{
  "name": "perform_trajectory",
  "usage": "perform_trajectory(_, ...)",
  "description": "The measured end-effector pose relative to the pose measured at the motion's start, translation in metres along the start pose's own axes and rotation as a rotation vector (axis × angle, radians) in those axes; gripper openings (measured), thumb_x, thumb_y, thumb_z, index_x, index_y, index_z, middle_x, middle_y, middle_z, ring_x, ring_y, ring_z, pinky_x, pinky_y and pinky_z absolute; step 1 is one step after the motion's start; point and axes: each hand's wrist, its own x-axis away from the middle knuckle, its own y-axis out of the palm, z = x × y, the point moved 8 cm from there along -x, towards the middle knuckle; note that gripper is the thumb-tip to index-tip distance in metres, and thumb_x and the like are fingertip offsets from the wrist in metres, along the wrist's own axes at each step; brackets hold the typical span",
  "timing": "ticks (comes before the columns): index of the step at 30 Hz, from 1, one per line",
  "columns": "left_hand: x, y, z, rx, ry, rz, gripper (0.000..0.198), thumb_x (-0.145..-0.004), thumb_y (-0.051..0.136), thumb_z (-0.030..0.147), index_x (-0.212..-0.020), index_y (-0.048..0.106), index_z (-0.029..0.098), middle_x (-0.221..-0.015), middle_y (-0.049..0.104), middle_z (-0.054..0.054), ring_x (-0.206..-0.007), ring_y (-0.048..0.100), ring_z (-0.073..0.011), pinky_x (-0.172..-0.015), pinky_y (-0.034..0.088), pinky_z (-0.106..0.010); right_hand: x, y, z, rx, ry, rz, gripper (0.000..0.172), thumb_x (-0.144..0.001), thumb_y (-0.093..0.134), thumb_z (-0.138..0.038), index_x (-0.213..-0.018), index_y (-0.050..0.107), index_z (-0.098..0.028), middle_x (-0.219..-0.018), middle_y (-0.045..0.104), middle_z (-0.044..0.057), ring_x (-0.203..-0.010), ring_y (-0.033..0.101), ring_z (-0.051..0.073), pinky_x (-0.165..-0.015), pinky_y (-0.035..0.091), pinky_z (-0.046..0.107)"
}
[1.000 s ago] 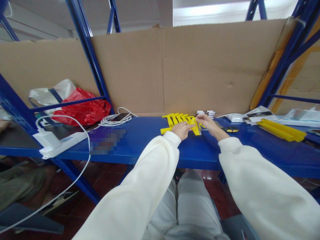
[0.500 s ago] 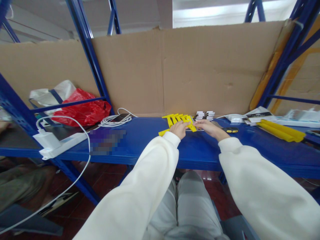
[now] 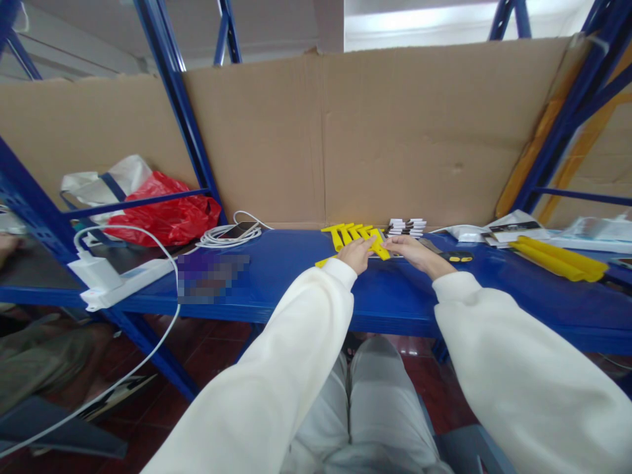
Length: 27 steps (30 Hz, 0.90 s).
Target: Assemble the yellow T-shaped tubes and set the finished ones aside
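Over the blue tabletop, a yellow T-shaped piece (image 3: 379, 247) sits between my two hands. My left hand (image 3: 355, 255) has its fingers closed on the left side of that piece. On the opposite side, my right hand (image 3: 413, 253) pinches at it with thumb and fingertips. Several similar yellow T-shaped pieces (image 3: 337, 238) lie in a slanted row just behind my left hand. Another yellow part (image 3: 320, 263) shows partly from beneath my left wrist. Behind my right hand are stacked small white-and-black pieces (image 3: 405, 228). Fine detail at the fingertips is too small to make out.
Right of my hands lie a black-and-yellow tool (image 3: 457, 257) and long yellow rolled sheets (image 3: 557, 258). Leftward are a coiled white cable (image 3: 227, 237), a phone, a power strip (image 3: 126, 284) and a red bag (image 3: 168, 209). Cardboard (image 3: 395, 131) walls the back; another person's leg shows lower left.
The view has shifted slightly. Both hands stay at the same yellow T-shaped piece, with hardly any visible movement.
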Motion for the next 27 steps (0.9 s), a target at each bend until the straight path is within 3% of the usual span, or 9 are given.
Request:
perform_trajectory(8,0.0,0.009,-0.002,-0.041,-0.032,-0.067,0.059,-0.111,0.05,0.023,-0.169,0.046,0.021,-0.165,0.061,-0.016,-0.145,0.066,-0.0254,-0.118,0.053,-0.039,0.005,0.009,-0.004,0.015,0.001,-0.07,0.037,-0.065,0.092,-0.052,-0.067,0.072,-0.021,-0.079,0.075,0.005,-0.084,0.066,0.024,-0.094,0.053,0.04)
perform_trajectory(16,0.001,0.01,-0.002,-0.05,-0.03,-0.109,0.061,-0.11,0.045,0.019,-0.171,0.043,0.019,-0.167,0.059,-0.017,-0.145,0.065,-0.0272,-0.118,0.052,-0.042,0.005,0.011,-0.003,0.032,-0.009,-0.082,0.042,-0.059,0.091,-0.058,-0.065,0.071,-0.022,-0.074,0.071,0.003,-0.077,0.06,0.021,-0.083,0.051,0.036)
perform_trajectory(27,0.003,0.003,-0.004,-0.029,-0.046,-0.028,0.06,-0.109,0.047,0.019,-0.168,0.049,0.027,-0.165,0.063,-0.01,-0.145,0.065,-0.0225,-0.118,0.054,-0.036,0.007,0.01,-0.004,-0.039,0.029,-0.029,0.026,-0.071,0.09,-0.043,-0.072,0.074,-0.022,-0.084,0.079,0.006,-0.092,0.073,0.026,-0.099,0.057,0.041)
